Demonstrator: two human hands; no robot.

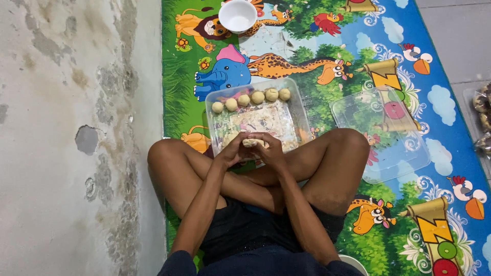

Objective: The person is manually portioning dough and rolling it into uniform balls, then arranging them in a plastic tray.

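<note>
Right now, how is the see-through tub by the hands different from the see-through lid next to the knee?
The clear tub has a row of five dough balls along its far wall; the clear lid has nothing in it. The tub sits between the person's knees, with the left hand and right hand pressing a dough piece over it; the lid lies off to the right, untouched. Both are clear plastic and rest on the animal-print mat.

You are sitting with five dough balls (257,97) lined up just past your fingers, one clear tub (303,115), one clear lid (409,153), one white bowl (238,15), and one dough lump (251,142) between your fingers.
</note>
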